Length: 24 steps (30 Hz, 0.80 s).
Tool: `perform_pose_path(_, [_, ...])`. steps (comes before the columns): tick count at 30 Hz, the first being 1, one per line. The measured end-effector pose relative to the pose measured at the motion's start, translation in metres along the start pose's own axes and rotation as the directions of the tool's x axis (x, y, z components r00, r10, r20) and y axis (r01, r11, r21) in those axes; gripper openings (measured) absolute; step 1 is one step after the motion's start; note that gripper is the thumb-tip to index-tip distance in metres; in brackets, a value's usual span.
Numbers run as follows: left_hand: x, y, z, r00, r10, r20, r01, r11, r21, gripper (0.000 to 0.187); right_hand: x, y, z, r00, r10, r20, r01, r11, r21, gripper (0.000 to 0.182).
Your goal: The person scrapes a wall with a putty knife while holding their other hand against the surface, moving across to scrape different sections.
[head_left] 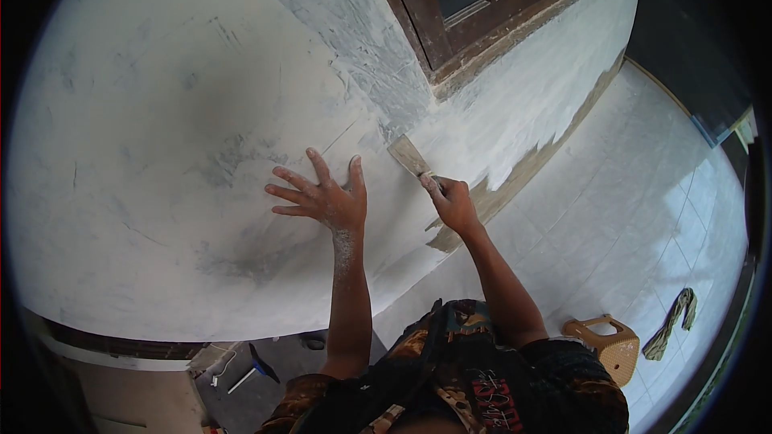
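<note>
Seen from the head camera, a person works white filler across a wall [161, 112] just below a dark wooden window frame [482, 8]. The right hand [454, 202] is closed around the handle of a putty knife [410, 157], whose flat blade lies against the plaster near the frame's lower corner. The left hand [326, 197] is open, fingers spread, palm flat on the wall just beside the blade, dusted white up the wrist. Both arms reach upward and forward, the right elbow slightly bent, the left nearly straight.

To do the stroke well, the blade likely needs a shallow tilt and even pressure, drawn through the rough grey patch so the edges feather out; the braced left hand steadies the body. Whether filler sits on the blade is hard to tell at this distance.

Below, a tiled floor [643, 217] holds a tan plastic stool [607, 345] and a crumpled rag [674, 321].
</note>
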State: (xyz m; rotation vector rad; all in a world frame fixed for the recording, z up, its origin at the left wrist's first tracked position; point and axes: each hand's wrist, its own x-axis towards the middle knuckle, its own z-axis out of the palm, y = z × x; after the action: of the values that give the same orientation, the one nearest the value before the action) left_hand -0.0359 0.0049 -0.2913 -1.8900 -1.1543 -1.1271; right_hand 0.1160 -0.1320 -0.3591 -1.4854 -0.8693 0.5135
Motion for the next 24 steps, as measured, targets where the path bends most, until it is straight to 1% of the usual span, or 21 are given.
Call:
perform_pose_path(4, [0.001, 0.001, 0.0, 1.0, 0.0, 0.002, 0.0, 1.0, -0.002, 0.097, 0.004, -0.016, 0.004, 1.0, -0.025, -0.003, 0.025, 1.0, 0.012, 0.055])
perform_pose_path(6, [-0.002, -0.001, -0.003, 1.0, 0.003, 0.018, -0.003, 1.0, -0.005, 0.097, 0.01, -0.025, 0.004, 0.999, 0.002, 0.037, -0.001, 1.0, -0.024, 0.053])
perform_pose_path(8, [0.002, 0.001, -0.002, 1.0, 0.005, 0.012, -0.005, 1.0, -0.017, 0.096, 0.007, -0.014, 0.003, 1.0, -0.013, 0.021, 0.013, 1.0, -0.004, 0.054])
perform_pose_path(10, [0.002, 0.002, -0.006, 0.999, 0.006, 0.037, -0.006, 1.0, 0.009, 0.093, 0.0, -0.004, 0.005, 1.0, -0.02, 0.01, 0.02, 1.0, 0.015, 0.055])
perform_pose_path(12, [0.002, 0.002, -0.006, 0.999, 0.001, 0.043, -0.002, 1.0, 0.009, 0.093, -0.004, -0.005, 0.005, 0.998, 0.059, -0.001, -0.059, 0.997, 0.044, 0.056])
perform_pose_path(13, [0.001, 0.002, -0.007, 0.998, 0.003, 0.055, -0.003, 1.0, 0.008, 0.093, -0.002, -0.011, 0.006, 0.998, 0.058, 0.002, -0.058, 0.997, 0.042, 0.056])
perform_pose_path(15, [0.001, 0.003, -0.005, 0.999, 0.005, 0.042, -0.005, 1.0, -0.009, 0.092, 0.006, -0.024, 0.011, 0.999, -0.014, -0.034, 0.016, 0.999, 0.043, 0.058])
perform_pose_path(17, [0.0, 0.0, -0.008, 0.999, 0.022, 0.025, -0.021, 1.0, -0.023, 0.091, 0.004, -0.022, 0.01, 0.999, -0.035, -0.026, 0.036, 0.999, 0.034, 0.058])
perform_pose_path(19, [0.002, 0.004, -0.011, 0.998, -0.003, 0.07, 0.004, 1.0, -0.011, 0.09, 0.006, -0.016, 0.004, 0.997, -0.067, -0.034, 0.068, 0.998, 0.017, 0.058])
perform_pose_path(21, [0.002, 0.004, -0.011, 0.997, -0.003, 0.081, 0.003, 1.0, -0.011, 0.09, -0.004, -0.005, -0.001, 0.999, 0.049, -0.017, -0.049, 0.998, -0.043, 0.059])
perform_pose_path(22, [0.001, 0.004, -0.011, 0.996, -0.001, 0.09, 0.002, 1.0, -0.006, 0.09, -0.004, -0.004, 0.0, 0.999, 0.05, -0.013, -0.051, 0.998, -0.047, 0.059])
perform_pose_path(24, [0.001, 0.004, -0.013, 0.995, -0.008, 0.095, 0.009, 1.0, -0.009, 0.09, -0.003, -0.01, 0.007, 0.999, 0.035, -0.023, -0.034, 0.999, 0.041, 0.059])
